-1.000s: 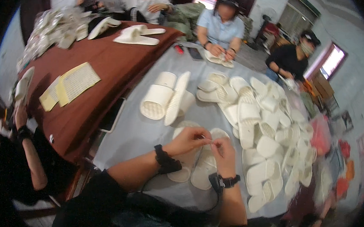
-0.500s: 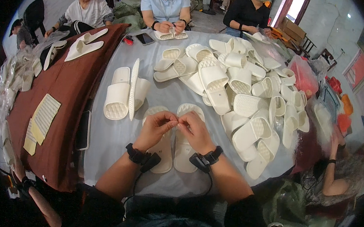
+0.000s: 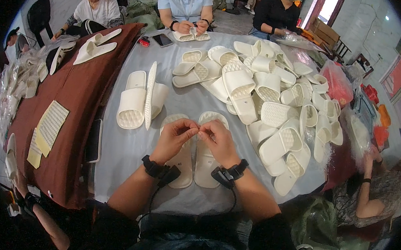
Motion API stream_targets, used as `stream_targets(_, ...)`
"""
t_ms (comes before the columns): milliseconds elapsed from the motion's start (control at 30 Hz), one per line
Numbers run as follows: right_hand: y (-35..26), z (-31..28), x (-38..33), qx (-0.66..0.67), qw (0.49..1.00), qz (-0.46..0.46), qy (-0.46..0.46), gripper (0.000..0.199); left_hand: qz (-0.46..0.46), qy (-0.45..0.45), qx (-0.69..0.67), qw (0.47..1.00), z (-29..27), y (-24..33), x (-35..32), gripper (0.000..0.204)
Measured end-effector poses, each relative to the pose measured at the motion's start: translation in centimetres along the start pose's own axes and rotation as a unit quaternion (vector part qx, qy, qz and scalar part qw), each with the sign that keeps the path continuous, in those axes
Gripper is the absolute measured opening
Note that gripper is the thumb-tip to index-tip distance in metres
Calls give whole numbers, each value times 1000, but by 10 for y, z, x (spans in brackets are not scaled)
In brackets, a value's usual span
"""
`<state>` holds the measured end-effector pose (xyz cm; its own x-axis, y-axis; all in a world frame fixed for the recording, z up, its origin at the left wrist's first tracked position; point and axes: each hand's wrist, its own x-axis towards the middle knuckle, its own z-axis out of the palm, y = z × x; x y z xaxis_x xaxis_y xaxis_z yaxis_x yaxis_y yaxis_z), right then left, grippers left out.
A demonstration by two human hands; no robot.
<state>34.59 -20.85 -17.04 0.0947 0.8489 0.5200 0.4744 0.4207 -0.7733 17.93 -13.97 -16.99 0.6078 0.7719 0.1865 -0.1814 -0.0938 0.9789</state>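
Note:
Two cream slide slippers lie side by side on the table in front of me, the left slipper and the right slipper, soles down with the straps away from me. Over them, my left hand and my right hand meet fingertip to fingertip. Both hands are closed in a pinch; whatever sits between the fingertips is too small or hidden to make out. My hands cover much of the slippers' straps. A black band with a small black device is on each of my wrists.
A cream slipper pair stands left of my hands, one on its edge. A large slipper heap fills the right side. A phone lies at the far edge. Left, a brown-covered table bears yellow sticker sheets. Several co-workers sit around.
The whole view has shifted slightly. My hands stay pinched together over the same slippers, with only small finger movement. At the lower left, a co-worker's hand now shows a slipper.

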Motion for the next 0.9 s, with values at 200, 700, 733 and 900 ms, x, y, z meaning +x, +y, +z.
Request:
stream_targets(200, 2, 2, -1, 17, 1000, 6, 6, 10, 2, 28, 7, 1000, -4, -5, 1, 9)
stream_targets(700, 4, 3, -2, -7, 1000, 1, 8, 9, -5, 2, -5, 1000, -1, -5, 1, 9)
stream_targets(733, 4, 3, -2, -16, 1000, -1, 8, 9, 0, 2, -5, 1000, -1, -6, 1, 9)
stream_targets(900, 8, 4, -1, -38, 999, -29, -6, 10, -4, -5, -19, 1000, -1, -5, 0, 9)
